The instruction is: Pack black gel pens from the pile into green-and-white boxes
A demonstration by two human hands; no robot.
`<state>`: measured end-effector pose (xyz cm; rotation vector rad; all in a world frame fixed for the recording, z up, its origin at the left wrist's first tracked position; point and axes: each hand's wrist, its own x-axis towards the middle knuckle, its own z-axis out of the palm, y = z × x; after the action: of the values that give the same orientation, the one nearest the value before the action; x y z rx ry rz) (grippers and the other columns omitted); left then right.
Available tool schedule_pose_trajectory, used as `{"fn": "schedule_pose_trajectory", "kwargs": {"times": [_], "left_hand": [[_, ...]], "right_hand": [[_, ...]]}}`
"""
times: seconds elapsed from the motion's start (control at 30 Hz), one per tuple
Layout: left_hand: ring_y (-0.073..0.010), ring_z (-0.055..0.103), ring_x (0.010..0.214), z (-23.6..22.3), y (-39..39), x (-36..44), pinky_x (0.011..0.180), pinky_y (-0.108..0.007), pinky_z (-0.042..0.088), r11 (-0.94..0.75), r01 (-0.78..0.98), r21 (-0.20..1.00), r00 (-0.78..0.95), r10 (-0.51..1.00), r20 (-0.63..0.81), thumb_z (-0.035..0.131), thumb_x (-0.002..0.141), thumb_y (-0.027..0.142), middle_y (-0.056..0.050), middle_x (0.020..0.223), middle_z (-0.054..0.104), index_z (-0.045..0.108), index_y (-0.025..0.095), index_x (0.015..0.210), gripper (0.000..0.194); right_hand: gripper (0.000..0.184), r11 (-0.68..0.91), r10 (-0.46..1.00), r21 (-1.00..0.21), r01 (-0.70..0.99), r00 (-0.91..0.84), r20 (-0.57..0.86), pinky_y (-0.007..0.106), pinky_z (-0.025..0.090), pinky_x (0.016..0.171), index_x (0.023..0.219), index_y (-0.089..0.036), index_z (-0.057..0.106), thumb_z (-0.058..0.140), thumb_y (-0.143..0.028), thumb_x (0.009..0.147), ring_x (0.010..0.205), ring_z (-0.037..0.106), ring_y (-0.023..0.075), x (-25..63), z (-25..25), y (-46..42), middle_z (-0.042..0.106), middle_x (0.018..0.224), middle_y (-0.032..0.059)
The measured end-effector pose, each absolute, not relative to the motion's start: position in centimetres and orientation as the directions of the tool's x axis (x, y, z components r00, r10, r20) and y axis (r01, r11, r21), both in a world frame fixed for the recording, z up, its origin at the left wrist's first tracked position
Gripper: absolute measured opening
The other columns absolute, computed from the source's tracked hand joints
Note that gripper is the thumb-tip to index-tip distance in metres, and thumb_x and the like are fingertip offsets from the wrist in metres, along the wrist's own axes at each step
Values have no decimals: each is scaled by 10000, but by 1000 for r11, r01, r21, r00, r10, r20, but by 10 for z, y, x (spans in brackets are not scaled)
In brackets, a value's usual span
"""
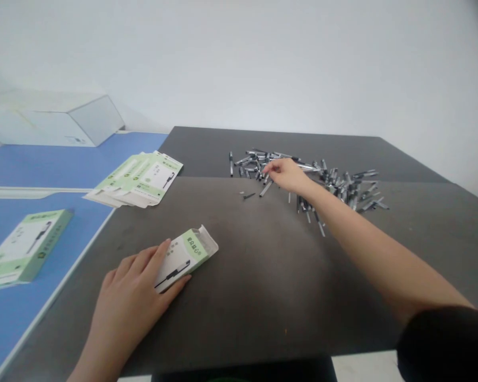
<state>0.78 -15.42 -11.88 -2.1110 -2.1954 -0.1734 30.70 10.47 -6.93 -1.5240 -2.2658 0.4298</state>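
Observation:
My left hand grips a small green-and-white pen box lying on the dark table, its printed face up and its end flap open toward the right. Farther away, my right hand reaches into a loose pile of pens, with thumb and fingers drawn together near the pile's left part. A single pen lies just below those fingertips. Whether anything is pinched between them I cannot make out.
Several flat, unfolded pen boxes overlap at the left table edge. A closed pen box lies on the blue table. Behind it stands a large white carton. A small dark piece lies left of the pens.

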Motion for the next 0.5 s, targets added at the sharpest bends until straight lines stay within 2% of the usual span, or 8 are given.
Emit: {"fn": "schedule_pose_trajectory", "kwargs": {"times": [0.13, 0.23, 0.3, 0.33, 0.5], "left_hand": [[-430, 605, 1133, -119, -153, 11, 857, -537, 477, 57, 998, 4, -57, 991, 121, 436, 916, 579, -176, 1293, 665, 499, 177, 1472, 689], [-416, 603, 1141, -120, -155, 10, 871, -524, 472, 62, 998, 14, -64, 990, 123, 440, 902, 593, -168, 1295, 667, 498, 188, 1475, 704], [-405, 593, 1165, -120, -156, 10, 893, -515, 468, 78, 997, 19, -79, 992, 102, 446, 893, 597, -160, 1313, 661, 499, 198, 1475, 708], [-400, 586, 1178, -120, -156, 10, 907, -512, 464, 88, 996, 18, -89, 992, 85, 442, 894, 590, -156, 1322, 658, 500, 198, 1475, 703], [-392, 562, 1204, -116, -155, 16, 942, -523, 448, 127, 992, -3, -127, 991, 32, 422, 896, 569, -162, 1338, 643, 520, 159, 1462, 706]], "right_hand": [[339, 378, 925, -386, 842, -363, 112, 288, 480, 786, 1083, -46, 746, 508, -41, 841, 864, 666, 203, 266, -77, 150, 761, 1032, 177], [278, 350, 935, -322, 879, -349, 63, 336, 499, 827, 1077, 6, 731, 612, -100, 851, 959, 686, 282, 238, -83, 172, 738, 1081, 266], [304, 318, 946, -278, 907, -325, 23, 372, 517, 847, 1094, 21, 714, 678, -153, 847, 1014, 686, 325, 226, -89, 182, 715, 1115, 297], [321, 303, 950, -257, 918, -312, 5, 385, 526, 860, 1108, 11, 705, 698, -179, 851, 1037, 683, 329, 222, -93, 185, 709, 1131, 289], [363, 277, 958, -179, 944, -285, -21, 444, 562, 914, 1248, -134, 621, 650, -339, 949, 1087, 656, 247, 220, -102, 183, 646, 1253, 128]]}}
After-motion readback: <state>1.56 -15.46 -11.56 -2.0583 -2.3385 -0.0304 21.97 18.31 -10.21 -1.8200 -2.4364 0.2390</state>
